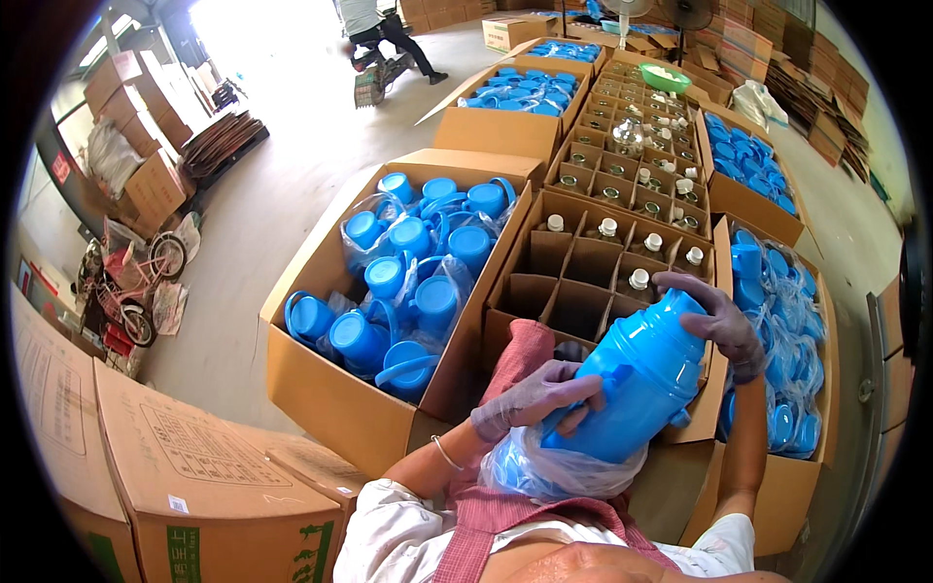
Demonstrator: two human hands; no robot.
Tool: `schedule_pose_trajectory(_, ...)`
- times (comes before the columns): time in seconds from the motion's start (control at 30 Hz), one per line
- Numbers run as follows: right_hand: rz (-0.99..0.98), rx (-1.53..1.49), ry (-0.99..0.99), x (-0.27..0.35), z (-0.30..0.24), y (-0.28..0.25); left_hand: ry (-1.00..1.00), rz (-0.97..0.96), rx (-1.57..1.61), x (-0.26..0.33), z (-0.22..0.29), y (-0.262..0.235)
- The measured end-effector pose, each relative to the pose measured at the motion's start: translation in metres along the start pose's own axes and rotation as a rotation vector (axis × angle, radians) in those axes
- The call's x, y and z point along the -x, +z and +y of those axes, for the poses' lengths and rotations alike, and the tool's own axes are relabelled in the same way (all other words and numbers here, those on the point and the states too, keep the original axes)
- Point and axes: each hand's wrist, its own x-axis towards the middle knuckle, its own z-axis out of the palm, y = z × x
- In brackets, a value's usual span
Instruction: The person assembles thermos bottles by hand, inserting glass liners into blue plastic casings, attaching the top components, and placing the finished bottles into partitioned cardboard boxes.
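Note:
A large blue plastic thermos flask (627,379) is held tilted in front of my chest, its narrower end up and to the right. My left hand (544,398), in a greyish-purple glove, is closed around the flask's handle side. My right hand (721,328), gloved alike, grips the narrow upper end with thumb and fingers spread around it. A crumpled clear plastic bag (573,466) surrounds the flask's lower end near my apron. Just beyond it is a divided carton (530,291) with white-capped bottle necks in some compartments; other compartments look bare.
Left stands a carton (340,413) of blue lidded flasks, some bagged; right, another carton (826,389) of bagged blue parts. Farther back, a divided carton (556,175) holds glass necks, with a green bowl (665,78) beyond. A person (374,29) sits on a scooter near the bright doorway.

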Motion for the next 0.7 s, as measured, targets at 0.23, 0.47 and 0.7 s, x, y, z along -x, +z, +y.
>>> schedule_pose_trajectory(0.23,0.081,0.329,0.123,-0.023,-0.015,0.019,0.183,-0.056,-0.424,0.009,-0.017,0.034)
schedule_pose_trajectory(0.47,0.112,0.359,0.088,-0.032,-0.001,0.022,0.340,0.026,-0.523,0.003,-0.027,0.029)
schedule_pose_trajectory(0.7,-0.050,-0.001,-0.250,-0.019,-0.020,0.013,-0.038,-0.078,0.056,0.027,-0.014,-0.012)
